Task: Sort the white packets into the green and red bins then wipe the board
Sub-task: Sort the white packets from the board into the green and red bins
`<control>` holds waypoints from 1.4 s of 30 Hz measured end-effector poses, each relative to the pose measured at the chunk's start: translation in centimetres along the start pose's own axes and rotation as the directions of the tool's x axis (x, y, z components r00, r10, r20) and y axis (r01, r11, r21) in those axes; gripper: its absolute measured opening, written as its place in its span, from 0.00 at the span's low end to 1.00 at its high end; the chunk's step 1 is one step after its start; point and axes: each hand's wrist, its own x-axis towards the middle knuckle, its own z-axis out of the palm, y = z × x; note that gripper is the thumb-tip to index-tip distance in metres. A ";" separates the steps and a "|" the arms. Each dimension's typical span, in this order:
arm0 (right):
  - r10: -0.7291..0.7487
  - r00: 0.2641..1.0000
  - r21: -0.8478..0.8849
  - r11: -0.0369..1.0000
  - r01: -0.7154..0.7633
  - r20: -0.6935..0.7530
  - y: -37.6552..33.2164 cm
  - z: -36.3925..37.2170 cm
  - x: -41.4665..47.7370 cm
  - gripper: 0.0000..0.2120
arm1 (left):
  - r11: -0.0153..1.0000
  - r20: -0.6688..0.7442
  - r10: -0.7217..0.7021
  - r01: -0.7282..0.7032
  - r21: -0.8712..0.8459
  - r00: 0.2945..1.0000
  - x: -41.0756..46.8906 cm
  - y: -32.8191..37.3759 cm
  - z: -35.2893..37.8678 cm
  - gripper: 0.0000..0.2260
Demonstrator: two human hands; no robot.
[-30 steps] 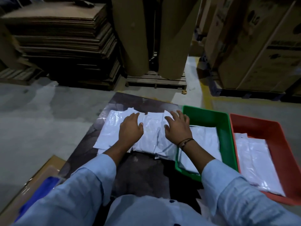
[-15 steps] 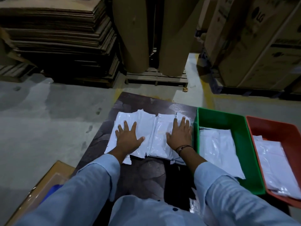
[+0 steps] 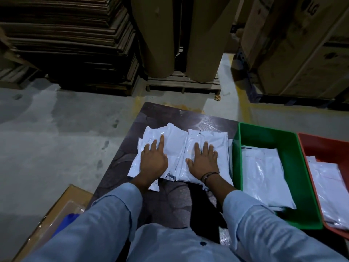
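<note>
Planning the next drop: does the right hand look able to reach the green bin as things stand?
Probably yes: the right hand lies flat on the white packets just beside the green bin, with nothing standing between them.

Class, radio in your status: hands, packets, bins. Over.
Left hand and right hand open, flat on white packets on board. Green bin, red bin each hold packets. Nothing blocking the bins.

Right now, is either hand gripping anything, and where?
Nothing is gripped. The left hand and right hand lie flat, fingers straight, on top of the white packets on the board.
</note>
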 end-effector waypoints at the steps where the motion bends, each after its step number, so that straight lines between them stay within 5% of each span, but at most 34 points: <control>1: -0.017 1.000 0.001 1.000 0.017 -0.004 -0.3 0.0 0.0 0.37 | 0.999 -0.029 0.031 -0.032 -0.011 0.999 0.0 0.0 0.0 0.35; 7: 0.040 0.983 -0.005 0.999 -0.042 -0.181 -0.6 -1.1 0.5 0.34 | 0.998 -0.116 0.055 -0.058 -0.024 0.992 0.7 0.1 -0.6 0.31; 12: 0.246 0.969 0.004 0.969 -0.246 -0.014 0.5 -1.4 0.7 0.37 | 0.997 -0.036 -0.009 0.007 -0.072 0.999 0.9 1.3 -1.2 0.34; 21: 0.181 0.983 0.038 0.983 -0.181 0.018 2.2 -1.2 0.2 0.37 | 0.997 0.083 0.071 -0.073 0.023 0.994 0.4 2.0 -0.5 0.50; 31: 0.135 0.990 -0.041 0.990 -0.137 -0.046 2.5 -0.8 -0.2 0.28 | 0.999 0.124 0.011 -0.017 0.044 0.992 1.2 3.2 -1.3 0.38; 39: 0.081 0.993 -0.005 0.997 -0.082 -0.090 2.9 -1.9 -0.9 0.28 | 1.000 -0.031 -0.009 0.009 0.006 0.999 0.7 2.9 -1.7 0.35; 42: 0.071 0.989 -0.010 0.997 -0.073 -0.132 2.7 -2.8 -1.1 0.27 | 0.997 -0.063 0.028 -0.024 0.072 0.998 0.9 2.6 -1.7 0.26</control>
